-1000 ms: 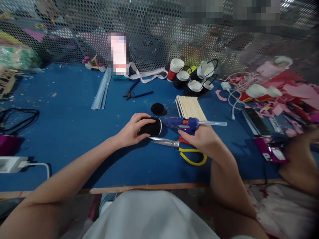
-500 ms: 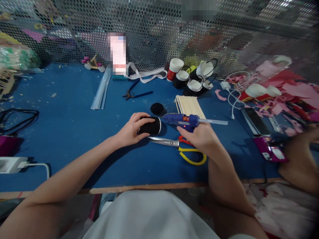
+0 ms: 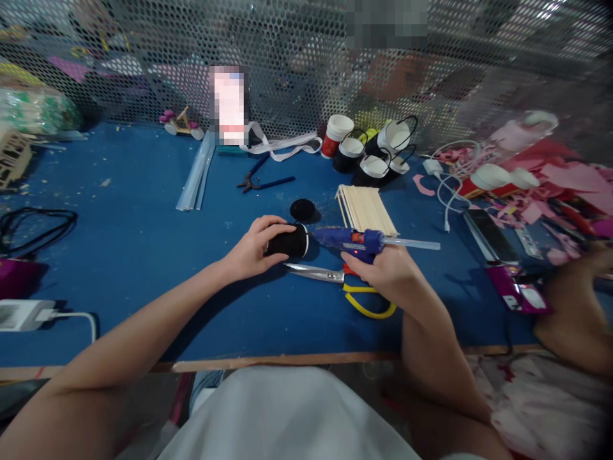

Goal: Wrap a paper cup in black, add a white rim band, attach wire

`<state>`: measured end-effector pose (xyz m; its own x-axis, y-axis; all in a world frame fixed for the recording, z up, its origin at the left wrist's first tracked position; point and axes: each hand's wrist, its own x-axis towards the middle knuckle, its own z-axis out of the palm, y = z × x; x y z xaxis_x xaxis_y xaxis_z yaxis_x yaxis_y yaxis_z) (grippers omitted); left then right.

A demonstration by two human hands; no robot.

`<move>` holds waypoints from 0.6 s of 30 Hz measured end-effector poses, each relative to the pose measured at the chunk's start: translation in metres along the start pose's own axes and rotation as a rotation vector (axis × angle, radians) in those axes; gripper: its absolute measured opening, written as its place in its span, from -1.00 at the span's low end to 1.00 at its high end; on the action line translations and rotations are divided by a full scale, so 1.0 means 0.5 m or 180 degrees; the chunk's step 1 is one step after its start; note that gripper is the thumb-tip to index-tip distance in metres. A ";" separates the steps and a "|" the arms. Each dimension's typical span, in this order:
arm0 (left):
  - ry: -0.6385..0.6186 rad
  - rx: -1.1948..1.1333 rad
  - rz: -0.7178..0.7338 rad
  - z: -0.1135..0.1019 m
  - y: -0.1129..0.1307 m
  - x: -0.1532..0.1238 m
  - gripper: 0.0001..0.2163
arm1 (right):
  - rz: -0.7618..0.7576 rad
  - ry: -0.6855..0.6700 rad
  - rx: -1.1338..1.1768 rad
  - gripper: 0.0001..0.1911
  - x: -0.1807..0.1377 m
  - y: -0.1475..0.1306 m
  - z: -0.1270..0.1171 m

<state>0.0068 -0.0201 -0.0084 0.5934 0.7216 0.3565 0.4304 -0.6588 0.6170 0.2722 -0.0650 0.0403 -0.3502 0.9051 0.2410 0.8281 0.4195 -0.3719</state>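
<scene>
We have the black cup (image 3: pixel 292 244) lying on its side on the bench (image 3: pixel 143 243), about midway between the near and far edges, its white rim toward the bench's right end. Our left hand (image 3: pixel 258 249) curves around the closed end, fingers over the top and thumb on the side facing the near edge, spread just wide enough to hold it. Our right hand (image 3: pixel 390 268) is wrapped around the grip of the blue glue gun (image 3: pixel 342 239), its nozzle pointing at the rim; whether tip and rim touch, we cannot tell.

We judge the step in hand to be gluing at the rim, though no glue bead shows clearly. The next move seems to call for a steady cup and a nozzle kept close to the rim.

The black disc (image 3: pixel 302 209) lies just beyond the cup, toward the far edge. On the near-edge side, the scissors (image 3: pixel 325 275) lie with their blades toward our left hand.
</scene>
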 end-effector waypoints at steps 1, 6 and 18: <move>0.0001 -0.0037 -0.0042 0.000 0.000 0.000 -0.56 | -0.0049 -0.0020 -0.0025 -0.75 -0.001 -0.003 0.000; 0.0046 -0.0226 -0.0160 -0.001 -0.003 0.001 -0.55 | 0.0136 0.0219 -0.0042 -0.78 -0.004 -0.017 0.006; 0.0191 -0.0394 -0.0213 0.003 -0.016 0.004 -0.56 | 0.0354 -0.0085 0.0293 -0.83 -0.010 -0.029 -0.009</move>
<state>0.0057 -0.0137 -0.0135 0.5228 0.7770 0.3506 0.3784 -0.5801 0.7213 0.2636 -0.0758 0.0485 -0.2711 0.9474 0.1703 0.8192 0.3200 -0.4759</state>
